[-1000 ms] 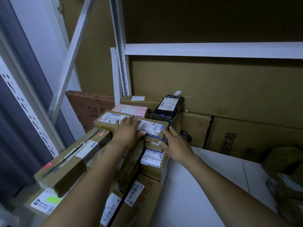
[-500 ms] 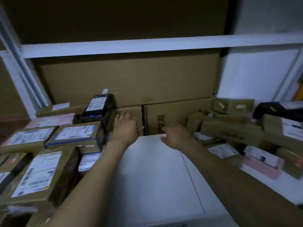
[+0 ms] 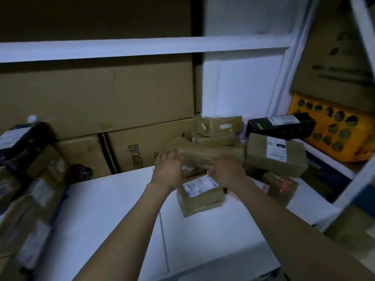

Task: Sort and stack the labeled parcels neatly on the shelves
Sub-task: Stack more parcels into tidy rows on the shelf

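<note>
A loose heap of brown labeled parcels lies at the right of the white shelf (image 3: pixel 113 209). My left hand (image 3: pixel 169 171) and my right hand (image 3: pixel 228 171) are stretched out over it, fingers spread and holding nothing. Both hands sit just in front of a long brown parcel (image 3: pixel 211 156) that lies across the heap. Below them a small brown box with a white label (image 3: pixel 199 196) rests on the shelf. A larger labeled box (image 3: pixel 276 154) stands to the right, with a black box (image 3: pixel 280 126) behind it. Stacked parcels (image 3: pixel 26 179) at the left edge are blurred.
Big cardboard cartons (image 3: pixel 97 102) line the back of the shelf under a white crossbeam (image 3: pixel 142 47). A yellow perforated crate (image 3: pixel 332 126) sits on the neighbouring rack at right, behind a white upright (image 3: pixel 353 187). A small taped parcel (image 3: pixel 281 184) lies right of the heap.
The view has swung right, away from the stacked parcels. Both hands left that stack and travelled right across the bare shelf to the loose heap.
</note>
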